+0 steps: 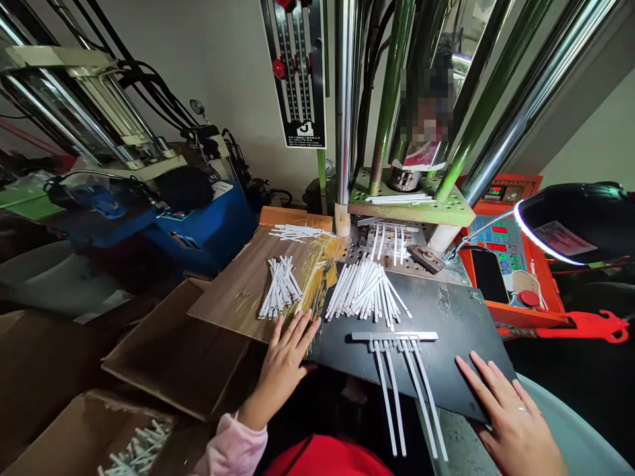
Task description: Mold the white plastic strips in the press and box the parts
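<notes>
My left hand (290, 354) lies flat, fingers spread, where the wooden board (233, 297) meets the black plate (461, 324). At the plate's right edge rests my right hand (510, 403), fingers apart, a ring on one of them. Between my hands lies a metal bar (394, 336) with several white strips (414, 377) hanging from it past the plate's front edge. Behind it is a fanned pile of white strips (364, 291). A smaller bundle of white strips (281, 287) sits on the board beyond my left hand. Neither hand holds anything.
A press (411, 208) with metal columns stands ahead, several strips sticking out of its lower mould (389, 238). At right are an orange control box (516, 225), a phone (489, 274) and a lamp (580, 221). Cardboard boxes (173, 344) stand lower left, one holding white pieces (139, 453).
</notes>
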The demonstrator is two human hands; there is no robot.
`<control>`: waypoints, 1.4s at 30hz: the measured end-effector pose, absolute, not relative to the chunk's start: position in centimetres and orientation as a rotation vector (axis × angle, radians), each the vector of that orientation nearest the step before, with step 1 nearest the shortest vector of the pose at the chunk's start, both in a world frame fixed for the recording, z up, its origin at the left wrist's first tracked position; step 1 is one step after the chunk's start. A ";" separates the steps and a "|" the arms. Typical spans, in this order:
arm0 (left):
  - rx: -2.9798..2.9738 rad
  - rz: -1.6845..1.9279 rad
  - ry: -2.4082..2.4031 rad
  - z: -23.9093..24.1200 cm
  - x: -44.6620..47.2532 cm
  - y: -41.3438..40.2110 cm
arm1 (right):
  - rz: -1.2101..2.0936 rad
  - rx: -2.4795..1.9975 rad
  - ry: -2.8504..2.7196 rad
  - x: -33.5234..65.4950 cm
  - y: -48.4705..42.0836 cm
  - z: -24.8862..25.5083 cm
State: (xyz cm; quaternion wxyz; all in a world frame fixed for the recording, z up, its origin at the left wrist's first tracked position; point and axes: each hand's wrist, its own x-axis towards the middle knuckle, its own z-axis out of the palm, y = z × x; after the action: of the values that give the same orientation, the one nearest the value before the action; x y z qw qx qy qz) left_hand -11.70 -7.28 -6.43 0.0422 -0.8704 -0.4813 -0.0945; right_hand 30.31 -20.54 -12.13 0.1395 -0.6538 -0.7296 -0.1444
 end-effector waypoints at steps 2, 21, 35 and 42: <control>-2.605 -0.321 -1.497 -6.6 -11.1 -7.3 | -0.433 -1.918 -2.111 29.9 -20.4 -11.9; -2.609 -0.375 -1.586 -6.8 -10.6 -7.3 | -0.371 -1.995 -2.094 29.6 -20.8 -10.7; -2.665 -0.341 -1.609 -6.1 -10.6 -7.4 | -0.264 -1.984 -2.084 30.0 -21.1 -10.7; -3.033 -0.491 -1.478 -3.8 -7.7 -7.1 | 0.141 -1.716 -1.983 31.2 -19.3 -8.3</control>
State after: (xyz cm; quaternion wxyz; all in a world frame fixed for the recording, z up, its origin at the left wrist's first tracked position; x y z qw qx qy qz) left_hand -7.73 -7.07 -3.78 -0.1333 -0.8817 -0.4296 -0.1427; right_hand 31.23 -19.28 -8.29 0.2548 -0.6317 -0.7303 0.0521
